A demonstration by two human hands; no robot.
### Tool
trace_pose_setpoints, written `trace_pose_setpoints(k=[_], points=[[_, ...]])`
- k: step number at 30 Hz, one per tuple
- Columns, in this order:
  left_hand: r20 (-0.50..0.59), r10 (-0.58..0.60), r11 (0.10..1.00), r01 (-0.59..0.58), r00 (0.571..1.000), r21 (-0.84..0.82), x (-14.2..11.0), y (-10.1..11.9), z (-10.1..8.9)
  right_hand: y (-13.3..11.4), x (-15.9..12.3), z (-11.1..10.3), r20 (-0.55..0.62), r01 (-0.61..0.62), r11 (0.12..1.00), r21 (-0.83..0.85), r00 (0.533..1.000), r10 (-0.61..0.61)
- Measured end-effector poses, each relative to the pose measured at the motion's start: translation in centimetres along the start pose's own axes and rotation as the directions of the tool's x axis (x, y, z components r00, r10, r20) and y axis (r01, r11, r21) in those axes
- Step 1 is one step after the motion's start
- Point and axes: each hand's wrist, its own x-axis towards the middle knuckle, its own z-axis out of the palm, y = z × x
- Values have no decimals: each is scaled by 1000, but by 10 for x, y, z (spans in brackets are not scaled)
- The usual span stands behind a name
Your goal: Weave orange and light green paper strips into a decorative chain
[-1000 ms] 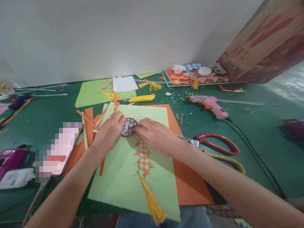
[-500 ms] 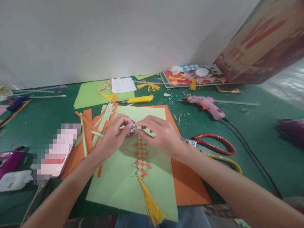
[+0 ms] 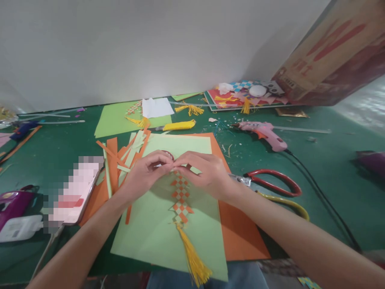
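My left hand [image 3: 150, 168] is closed on a small round thing with a dark red rim [image 3: 169, 154], mostly covered by the fingers. Thumb and forefinger of my right hand [image 3: 204, 170] are pinched against the left fingertips; what they grip is hidden. Just below the hands lies a woven orange and pale green paper strip [image 3: 181, 194], its upper end under the fingers. A yellow tassel [image 3: 195, 257] hangs from its lower end. Both rest on a pale green sheet [image 3: 144, 233], which overlaps an orange sheet [image 3: 240, 237].
Cut paper strips [image 3: 112, 160] lie left, beside a phone [image 3: 78, 188]. A yellow utility knife [image 3: 179, 125] is beyond the sheets. To the right are scissors [image 3: 275, 182] and a pink glue gun [image 3: 267, 134] with its cord. A paper bag [image 3: 333, 56] stands at the back right.
My fingertips have come together over the small round thing, covering its black-and-white patterned face. Both hands sit slightly lower. The woven strip stays on the sheet.
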Motion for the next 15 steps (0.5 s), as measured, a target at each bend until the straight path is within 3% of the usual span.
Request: trace_pose_setpoints(k=[8, 15], points=[[-52, -4, 999, 1, 999, -45, -1, -1, 2, 4, -1, 4, -87, 114, 986, -121, 988, -125], [-83, 3, 997, -10, 997, -76, -2, -1, 4, 1, -1, 1, -58, 92, 989, -116, 993, -99]])
